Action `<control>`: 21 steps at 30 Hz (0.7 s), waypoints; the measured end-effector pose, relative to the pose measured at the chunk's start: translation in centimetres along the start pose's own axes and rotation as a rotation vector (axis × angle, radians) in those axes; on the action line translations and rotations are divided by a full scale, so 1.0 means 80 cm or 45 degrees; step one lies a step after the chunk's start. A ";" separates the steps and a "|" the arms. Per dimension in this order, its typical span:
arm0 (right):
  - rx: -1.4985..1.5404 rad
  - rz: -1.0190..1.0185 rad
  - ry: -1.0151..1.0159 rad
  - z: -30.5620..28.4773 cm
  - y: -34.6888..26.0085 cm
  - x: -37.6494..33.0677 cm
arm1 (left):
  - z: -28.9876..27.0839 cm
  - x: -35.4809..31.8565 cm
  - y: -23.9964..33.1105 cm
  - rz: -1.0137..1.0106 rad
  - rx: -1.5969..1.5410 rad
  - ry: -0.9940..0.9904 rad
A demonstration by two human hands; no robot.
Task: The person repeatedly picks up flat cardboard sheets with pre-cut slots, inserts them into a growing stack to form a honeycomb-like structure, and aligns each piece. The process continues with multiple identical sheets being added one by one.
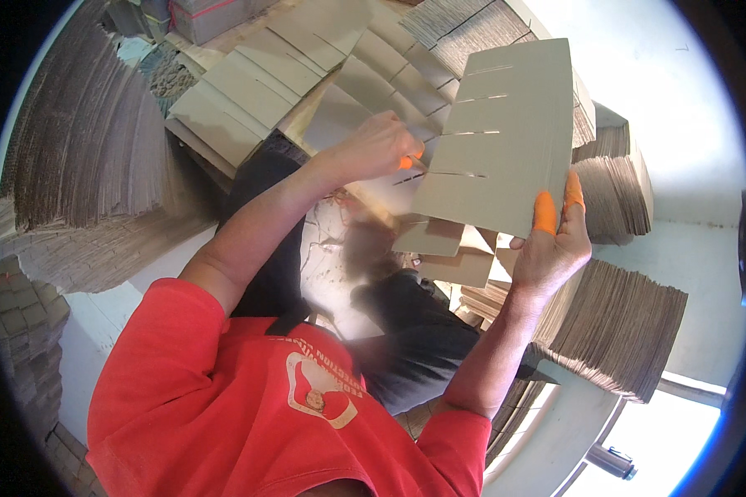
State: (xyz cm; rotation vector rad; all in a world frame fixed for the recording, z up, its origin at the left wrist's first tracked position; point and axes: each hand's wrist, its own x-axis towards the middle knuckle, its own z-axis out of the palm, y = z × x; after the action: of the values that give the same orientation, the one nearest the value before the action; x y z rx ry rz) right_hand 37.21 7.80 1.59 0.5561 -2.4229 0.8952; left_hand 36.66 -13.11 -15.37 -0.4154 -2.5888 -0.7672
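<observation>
The left hand point(377, 147) and right hand point(551, 248) are both gripping one slotted cardboard sheet point(501, 137), holding it up. Finished divider strips point(261, 79) are already lying ahead, while tall flat stacks point(613, 331) are still waiting, so much seems left.

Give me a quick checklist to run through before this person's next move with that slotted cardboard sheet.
1. Slotted cardboard sheet held by both hands: ok.
2. Right hand has a grip on the sheet's lower edge, orange finger covers on: ok.
3. Left hand at the slotted edge: ok.
4. Slots open and untorn: ok, as far as visible.
5. What the left fingers pinch: cannot tell.
6. Cardboard stacks close by: ok.
</observation>
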 end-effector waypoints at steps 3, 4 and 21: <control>0.006 0.033 0.001 0.001 0.001 -0.007 | 0.001 0.000 -0.002 -0.006 -0.008 -0.001; -0.008 0.052 -0.010 0.001 0.001 -0.009 | 0.000 0.000 -0.001 -0.005 -0.011 0.001; -0.085 -0.183 -0.130 0.035 0.025 -0.016 | -0.005 -0.001 0.000 -0.020 -0.084 -0.011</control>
State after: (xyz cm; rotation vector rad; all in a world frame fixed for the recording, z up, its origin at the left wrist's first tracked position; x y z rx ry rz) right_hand 36.31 7.54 -1.93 0.7571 -2.4570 0.7400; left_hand 36.83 -13.33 -15.13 -0.4198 -2.5833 -0.8602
